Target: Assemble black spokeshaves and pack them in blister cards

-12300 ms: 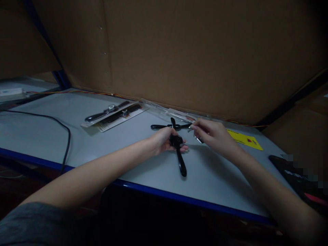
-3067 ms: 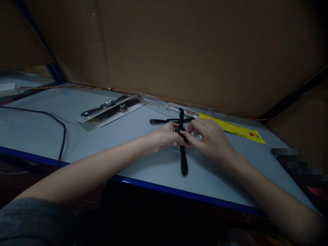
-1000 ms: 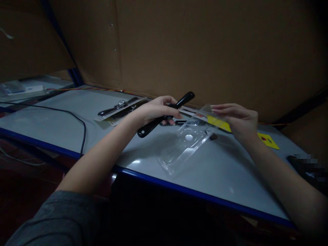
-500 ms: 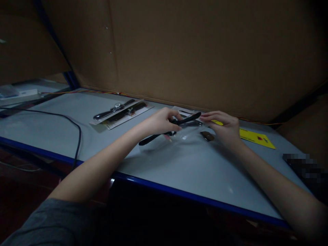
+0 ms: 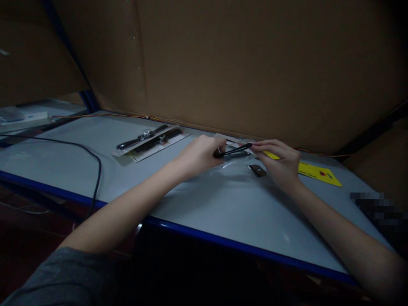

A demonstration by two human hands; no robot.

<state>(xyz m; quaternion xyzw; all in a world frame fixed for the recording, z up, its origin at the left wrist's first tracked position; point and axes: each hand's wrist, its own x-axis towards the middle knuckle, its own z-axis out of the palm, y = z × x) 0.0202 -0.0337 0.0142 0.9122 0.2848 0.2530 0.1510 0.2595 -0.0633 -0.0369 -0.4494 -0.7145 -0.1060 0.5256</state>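
Left hand [image 5: 200, 155]: curled closed around black handle [image 5: 235, 150], centre of frame. Right hand [image 5: 277, 160]: fingers pressed together beside handle tip, above clear blister tray [image 5: 237, 168]; grip unclear. Small brown piece [image 5: 257, 170] just below.

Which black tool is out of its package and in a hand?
The black-handled tool gripped in the left hand. The other black tools lie packed on a card on the table, and no hand touches them.
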